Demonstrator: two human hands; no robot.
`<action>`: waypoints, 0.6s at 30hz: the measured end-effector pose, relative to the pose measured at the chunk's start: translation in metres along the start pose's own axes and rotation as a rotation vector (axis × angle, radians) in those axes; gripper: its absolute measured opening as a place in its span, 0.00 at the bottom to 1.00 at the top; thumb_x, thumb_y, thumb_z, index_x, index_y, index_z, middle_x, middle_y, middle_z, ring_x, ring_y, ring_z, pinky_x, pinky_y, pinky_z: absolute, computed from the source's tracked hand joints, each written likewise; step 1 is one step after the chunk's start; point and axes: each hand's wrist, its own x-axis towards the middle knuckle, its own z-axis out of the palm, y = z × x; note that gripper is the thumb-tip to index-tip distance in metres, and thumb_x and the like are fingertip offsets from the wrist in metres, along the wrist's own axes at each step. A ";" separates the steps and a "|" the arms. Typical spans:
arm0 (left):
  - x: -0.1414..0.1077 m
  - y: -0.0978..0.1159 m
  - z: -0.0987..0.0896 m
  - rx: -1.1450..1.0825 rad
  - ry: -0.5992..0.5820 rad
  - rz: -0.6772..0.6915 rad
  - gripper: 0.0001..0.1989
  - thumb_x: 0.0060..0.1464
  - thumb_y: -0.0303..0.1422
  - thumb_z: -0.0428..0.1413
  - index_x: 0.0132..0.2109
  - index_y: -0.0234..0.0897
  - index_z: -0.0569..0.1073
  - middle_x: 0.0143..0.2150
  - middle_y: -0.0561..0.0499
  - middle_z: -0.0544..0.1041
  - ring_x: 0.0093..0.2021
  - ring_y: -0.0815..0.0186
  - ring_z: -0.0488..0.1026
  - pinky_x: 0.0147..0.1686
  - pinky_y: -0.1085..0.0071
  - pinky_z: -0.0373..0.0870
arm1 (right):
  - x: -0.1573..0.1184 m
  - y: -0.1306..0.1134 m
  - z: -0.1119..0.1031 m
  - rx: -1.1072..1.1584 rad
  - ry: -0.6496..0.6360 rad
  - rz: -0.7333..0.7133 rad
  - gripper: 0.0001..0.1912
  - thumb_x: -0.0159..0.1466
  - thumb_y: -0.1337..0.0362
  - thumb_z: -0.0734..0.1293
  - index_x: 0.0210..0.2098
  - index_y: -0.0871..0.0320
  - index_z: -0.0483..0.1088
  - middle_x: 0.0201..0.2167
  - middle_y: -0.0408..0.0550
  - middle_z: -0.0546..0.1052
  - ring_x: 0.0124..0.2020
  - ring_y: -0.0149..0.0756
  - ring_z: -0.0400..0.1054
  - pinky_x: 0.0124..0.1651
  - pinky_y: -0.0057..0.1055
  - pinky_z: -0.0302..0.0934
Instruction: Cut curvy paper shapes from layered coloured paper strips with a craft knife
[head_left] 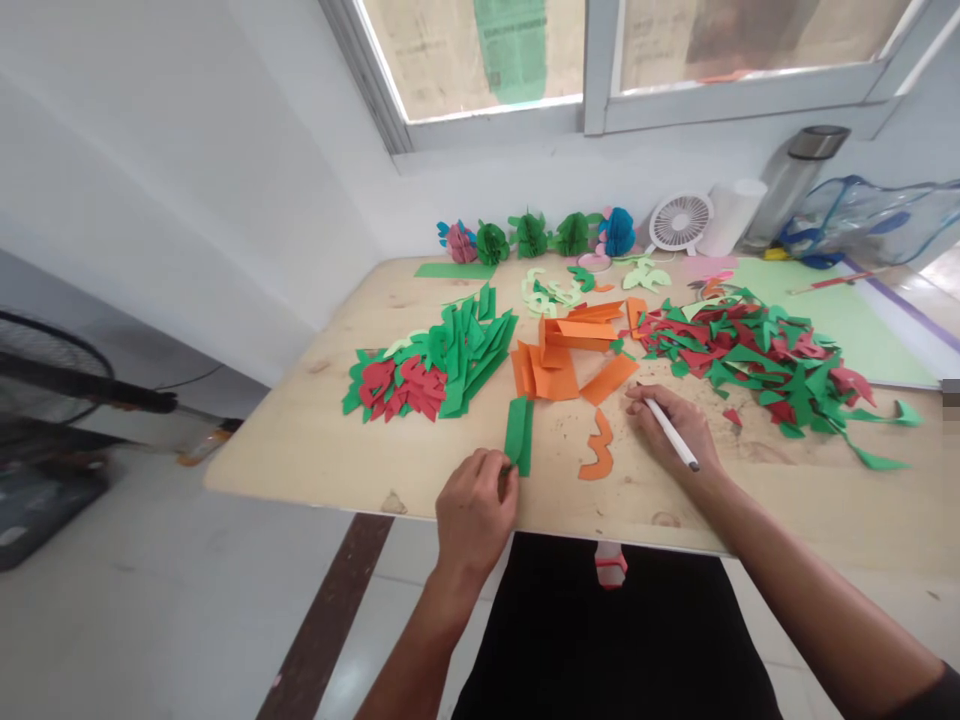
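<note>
My left hand (478, 503) is near the table's front edge, its fingers closed on the lower end of a folded green paper strip (518, 432). A white pen (673, 434) with a dark end sits in the grip of my right hand (679, 425), which rests on the tabletop. Between the two hands lies a wavy orange paper cutout (598, 447). Just beyond it are folded orange paper pieces (555, 374). Left of these is a stack of folded green paper (480, 345), with red paper cutouts (401, 385) in front of it.
A heap of red and green scraps (772, 360) spreads at the right. Honeycomb paper shapes (531, 235), a small white fan (680, 222) and a clear bottle (787, 185) line the wall. A green sheet (847, 325) lies at the right back. The wooden table (300, 440) ends at my lap.
</note>
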 end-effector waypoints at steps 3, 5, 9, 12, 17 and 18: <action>-0.001 0.001 0.001 0.007 -0.001 0.009 0.05 0.58 0.27 0.53 0.33 0.39 0.70 0.30 0.51 0.74 0.34 0.63 0.73 0.33 0.70 0.65 | 0.000 0.000 0.000 -0.008 -0.007 0.004 0.14 0.58 0.59 0.63 0.37 0.55 0.78 0.32 0.48 0.82 0.28 0.36 0.72 0.31 0.30 0.63; -0.001 0.001 0.001 0.010 0.004 0.000 0.06 0.58 0.27 0.52 0.32 0.39 0.70 0.30 0.51 0.74 0.34 0.63 0.73 0.33 0.70 0.65 | 0.000 -0.001 -0.001 -0.011 -0.011 0.014 0.14 0.58 0.59 0.63 0.36 0.55 0.78 0.31 0.48 0.82 0.27 0.36 0.72 0.31 0.30 0.63; -0.002 0.002 -0.001 -0.059 0.089 -0.028 0.07 0.60 0.27 0.50 0.33 0.39 0.69 0.29 0.52 0.73 0.31 0.65 0.72 0.33 0.71 0.66 | 0.000 -0.004 -0.002 -0.021 -0.019 0.029 0.15 0.58 0.56 0.63 0.36 0.56 0.78 0.25 0.47 0.80 0.24 0.35 0.70 0.28 0.30 0.61; -0.003 0.005 -0.005 -0.123 0.230 -0.032 0.06 0.61 0.27 0.50 0.34 0.39 0.68 0.29 0.52 0.73 0.29 0.67 0.71 0.33 0.72 0.67 | 0.000 -0.005 -0.003 -0.032 -0.025 0.008 0.15 0.58 0.56 0.63 0.36 0.56 0.78 0.26 0.47 0.80 0.24 0.35 0.70 0.28 0.30 0.61; -0.002 0.017 -0.007 -0.230 0.345 0.005 0.05 0.60 0.25 0.51 0.36 0.39 0.67 0.31 0.52 0.74 0.32 0.68 0.73 0.33 0.73 0.69 | -0.001 -0.007 -0.003 0.020 -0.023 0.052 0.14 0.59 0.59 0.61 0.39 0.55 0.76 0.29 0.46 0.81 0.30 0.38 0.75 0.34 0.31 0.65; -0.001 0.021 -0.007 -0.259 0.356 0.011 0.05 0.59 0.25 0.51 0.36 0.38 0.67 0.31 0.52 0.74 0.33 0.68 0.73 0.33 0.73 0.70 | -0.001 -0.008 -0.003 0.025 -0.026 0.065 0.14 0.60 0.59 0.61 0.40 0.54 0.76 0.29 0.45 0.81 0.31 0.37 0.75 0.36 0.32 0.65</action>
